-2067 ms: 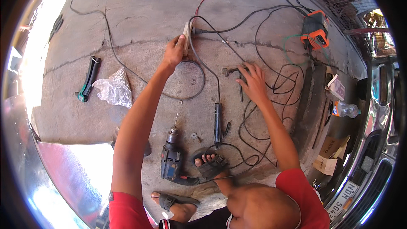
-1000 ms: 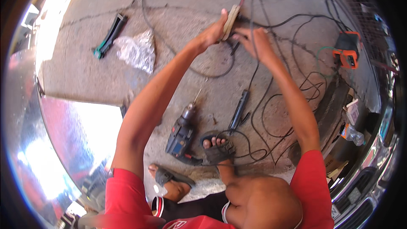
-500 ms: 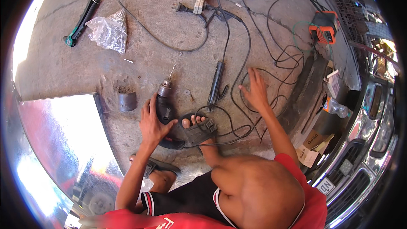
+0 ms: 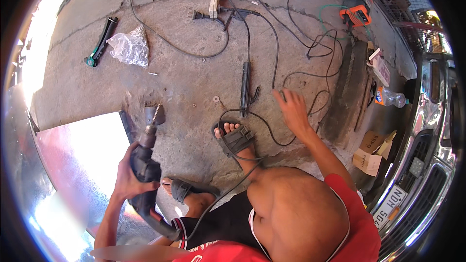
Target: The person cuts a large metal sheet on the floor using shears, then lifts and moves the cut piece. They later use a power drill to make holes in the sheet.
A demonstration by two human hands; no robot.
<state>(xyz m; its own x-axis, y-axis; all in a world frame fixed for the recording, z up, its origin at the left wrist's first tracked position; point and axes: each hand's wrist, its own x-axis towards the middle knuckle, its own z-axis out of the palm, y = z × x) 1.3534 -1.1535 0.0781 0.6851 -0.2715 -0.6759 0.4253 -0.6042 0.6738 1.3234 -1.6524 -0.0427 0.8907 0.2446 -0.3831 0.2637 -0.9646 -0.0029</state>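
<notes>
My left hand [image 4: 127, 177] is wrapped around a black power drill [image 4: 144, 162] at the lower left, lifted off the floor. Its silver drill bit [image 4: 156, 113] points away from me and overlaps a short metal cup-like piece [image 4: 161, 115] on the concrete. The drill's cord curls back past my right foot. Out on the right, my right hand [image 4: 295, 114] has its fingers apart, with fingertips close to a black cable [image 4: 274, 63]; whether they touch it is unclear. Between the hands lies a black welding electrode holder [image 4: 245, 87], beyond my sandalled foot [image 4: 235, 136].
A reflective metal panel [image 4: 82, 150] stands at left. Farther off lie a green-and-black tool [image 4: 102, 41], a clear plastic bag [image 4: 130, 47], a power strip [image 4: 214, 1] and an orange-and-black machine [image 4: 357, 8]. Cardboard [image 4: 371, 153], a bottle [image 4: 392, 98] and a chrome vehicle front [image 4: 412, 184] line the right.
My left hand has closed around the drill and raised it, bringing it left and nearer to me. My right hand stays near the cables, shifted slightly. The view has shifted a little.
</notes>
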